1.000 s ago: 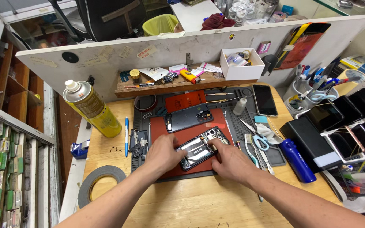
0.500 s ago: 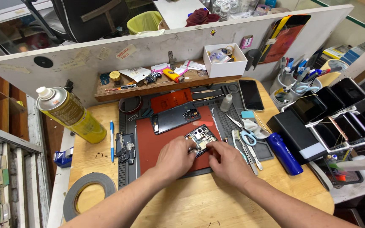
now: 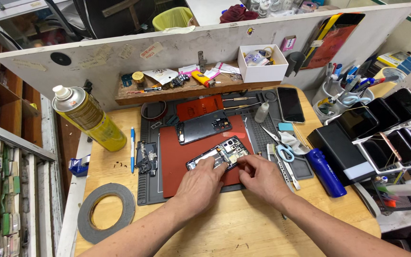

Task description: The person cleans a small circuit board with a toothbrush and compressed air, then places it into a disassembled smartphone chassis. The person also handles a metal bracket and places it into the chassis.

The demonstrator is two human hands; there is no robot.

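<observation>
Working inside an opened smartphone [image 3: 218,154] on the red mat [image 3: 186,157], the left hand [image 3: 200,183] presses fingertips on its lower half while the right hand [image 3: 262,178] pinches at its edge; next calls for careful, light prying. Beyond lies the detached back cover [image 3: 203,127].

Both forearms reach forward, left hand [image 3: 200,183] and right hand [image 3: 260,178] side by side, fingers curled downward.
</observation>
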